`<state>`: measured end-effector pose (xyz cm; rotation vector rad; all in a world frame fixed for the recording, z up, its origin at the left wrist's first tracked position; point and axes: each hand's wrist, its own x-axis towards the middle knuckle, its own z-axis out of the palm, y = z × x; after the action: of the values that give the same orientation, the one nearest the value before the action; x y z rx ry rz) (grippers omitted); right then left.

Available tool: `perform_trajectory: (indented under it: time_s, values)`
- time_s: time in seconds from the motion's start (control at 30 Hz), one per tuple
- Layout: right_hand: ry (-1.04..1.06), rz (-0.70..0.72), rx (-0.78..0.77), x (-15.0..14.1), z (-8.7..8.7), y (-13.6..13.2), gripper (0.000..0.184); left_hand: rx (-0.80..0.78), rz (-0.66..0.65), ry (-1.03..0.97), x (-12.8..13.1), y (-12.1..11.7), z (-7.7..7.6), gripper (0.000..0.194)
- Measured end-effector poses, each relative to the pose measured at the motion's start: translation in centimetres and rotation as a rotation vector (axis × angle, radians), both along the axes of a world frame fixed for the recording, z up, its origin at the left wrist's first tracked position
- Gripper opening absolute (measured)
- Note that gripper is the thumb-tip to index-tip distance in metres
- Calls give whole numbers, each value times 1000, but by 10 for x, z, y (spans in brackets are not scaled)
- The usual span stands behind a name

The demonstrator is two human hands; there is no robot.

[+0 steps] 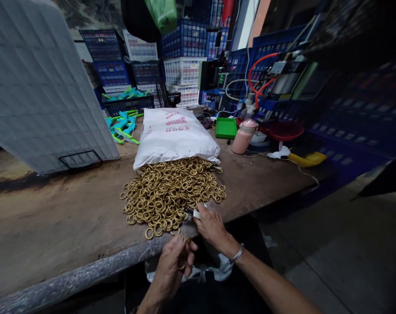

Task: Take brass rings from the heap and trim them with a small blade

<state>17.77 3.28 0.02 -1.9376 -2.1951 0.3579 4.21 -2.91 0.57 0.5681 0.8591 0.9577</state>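
Head camera view:

1. Left hand [175, 264]: at the bench's near edge, fingers curled in, with at least one gold ring [182, 266] among them; how many it holds, I cannot tell.
2. Right hand [213, 226]: ahead and to the right of the left hand, thumb and fingers closed on a small black-and-white tool [195, 213] that points left towards the rings; its exact kind is unclear. A silvery bracelet [237, 253] circles the wrist.
3. Heap of gold rings [167, 187]: on the bench [70, 222], just ahead of both hands, a few loose ones lying at its near edge close to the left fingertips.
4. White bag [175, 139]: beyond the heap from the hands, lying flat with red print on top, rings piled against its near end.
5. Pink bottle [242, 138]: upright, ahead and to the right of the right hand; a green tray [226, 127] sits just beyond it, to the left.
6. Pale ribbed panel [44, 87]: standing tilted, well to the left of the hands and farther off.
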Motion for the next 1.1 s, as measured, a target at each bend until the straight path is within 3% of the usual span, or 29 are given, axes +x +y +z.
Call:
perform_trajectory:
  time_s: [0.17, 0.27, 0.5, 0.67, 0.8, 0.93, 1.03, 1.1]
  values:
    - [-61, -49, 21, -5, -9, 6, 23, -44, 43, -110, 0, 3, 1, 21]
    - [-61, -59, 34, -5, -14, 10, 21, -119, 30, -183, -1, 5, 1, 27]
    - [-60, -52, -6, -4, -12, 18, 19, -226, 108, -216, -6, 8, -6, 21]
    - [140, -43, -78, 2, -7, 19, 11, 20, 155, 106, -1, 15, -6, 22]
    - [465, -21, -168, 4, -4, 10, 11, 414, 284, 501, 0, 21, -12, 20]
    - [784, 2, -386, 5, -1, -1, 12, 753, 180, 666, -4, 24, -18, 21]
    - [929, -24, -590, 5, 2, -7, 15, 791, 118, 711, -6, 24, -17, 17]
    - [938, -17, -605, 4, 4, -9, 20, 733, 102, 701, -5, 23, -13, 12]
